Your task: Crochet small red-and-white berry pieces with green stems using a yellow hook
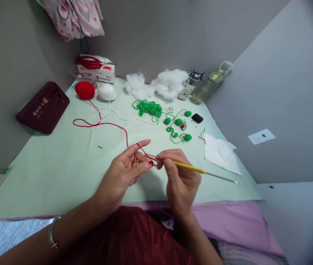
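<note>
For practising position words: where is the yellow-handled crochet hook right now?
In the head view, the yellow-handled hook is in the right hand, mostly right of centre, with the left hand close by on the left.

the pale green table [62, 176] is bordered by grey walls, with the right wall [283, 66] lit more brightly than the back wall [145, 36]. a white plate [261, 136] is fixed to the right wall, and a dotted pink cloth [90, 20] is hung at upper left. at the near edge, purple fabric [233, 221] is seen.
</note>
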Available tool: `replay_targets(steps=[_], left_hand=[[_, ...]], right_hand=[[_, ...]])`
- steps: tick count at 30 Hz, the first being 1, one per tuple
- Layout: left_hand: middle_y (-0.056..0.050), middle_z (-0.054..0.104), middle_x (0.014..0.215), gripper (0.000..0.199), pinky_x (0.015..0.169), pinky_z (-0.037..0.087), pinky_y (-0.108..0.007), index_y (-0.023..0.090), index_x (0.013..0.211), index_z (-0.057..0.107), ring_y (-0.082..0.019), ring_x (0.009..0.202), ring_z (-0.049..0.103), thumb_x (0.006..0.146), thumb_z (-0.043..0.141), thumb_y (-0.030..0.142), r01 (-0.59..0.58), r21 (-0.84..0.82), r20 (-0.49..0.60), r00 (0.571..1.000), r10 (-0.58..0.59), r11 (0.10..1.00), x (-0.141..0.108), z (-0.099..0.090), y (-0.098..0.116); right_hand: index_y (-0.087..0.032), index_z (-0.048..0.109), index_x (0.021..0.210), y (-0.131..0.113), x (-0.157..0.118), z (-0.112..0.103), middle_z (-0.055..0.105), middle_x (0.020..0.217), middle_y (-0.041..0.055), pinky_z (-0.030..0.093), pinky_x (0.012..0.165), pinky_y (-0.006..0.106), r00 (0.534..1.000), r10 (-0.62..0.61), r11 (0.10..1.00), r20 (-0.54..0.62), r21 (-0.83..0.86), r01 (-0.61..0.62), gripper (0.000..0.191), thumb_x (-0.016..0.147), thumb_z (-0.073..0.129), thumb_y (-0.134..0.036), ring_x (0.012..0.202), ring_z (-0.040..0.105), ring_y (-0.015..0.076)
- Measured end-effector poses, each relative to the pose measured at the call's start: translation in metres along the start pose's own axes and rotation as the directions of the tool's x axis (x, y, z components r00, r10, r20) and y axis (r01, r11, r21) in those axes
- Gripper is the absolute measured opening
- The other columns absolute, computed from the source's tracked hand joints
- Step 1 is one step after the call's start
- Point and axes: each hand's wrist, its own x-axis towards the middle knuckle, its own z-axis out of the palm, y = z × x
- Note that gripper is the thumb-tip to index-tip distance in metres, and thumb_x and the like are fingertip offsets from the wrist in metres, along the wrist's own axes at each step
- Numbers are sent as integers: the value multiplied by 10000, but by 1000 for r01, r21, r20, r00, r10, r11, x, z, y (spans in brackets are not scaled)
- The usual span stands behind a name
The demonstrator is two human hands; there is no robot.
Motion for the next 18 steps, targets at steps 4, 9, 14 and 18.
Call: replay_targets(steps=[4,9,14,18], left_hand=[[36,611,792,437,431,212,-178,217,1218,791,-14,500,294,797,905,250,40,4,40,998,-40,999,1,-2,0],[41,599,788,296,449,222,-164,231,1105,828,3,488,293,817,893,262,41,-7,45,998,-41,999,1,-6,1],[59,535,674,167,449,202,-146,179,959,835,15,460,273,830,880,275,53,-35,46,998,-51,998,3,-8,2],[34,597,740,137,442,211,-138,154,903,818,26,455,285,834,869,260,57,-46,51,997,-54,997,5,-8,3]], right_hand=[[-242,792,947,6,1,-2,704,818,6,529,635,313,992,127,981,-2,150,-125,146,1001,659,-271,654,626,130],[-250,798,989,10,-1,-4,700,821,-2,520,678,310,984,173,950,29,259,-175,142,1008,658,-256,677,651,124],[-262,789,984,7,-4,-7,669,749,-25,507,694,308,982,184,947,-31,274,-169,160,1028,635,-258,677,639,124],[-273,790,978,6,-5,-7,670,744,-26,496,702,314,984,174,955,-38,251,-160,162,1028,637,-255,695,632,133]])
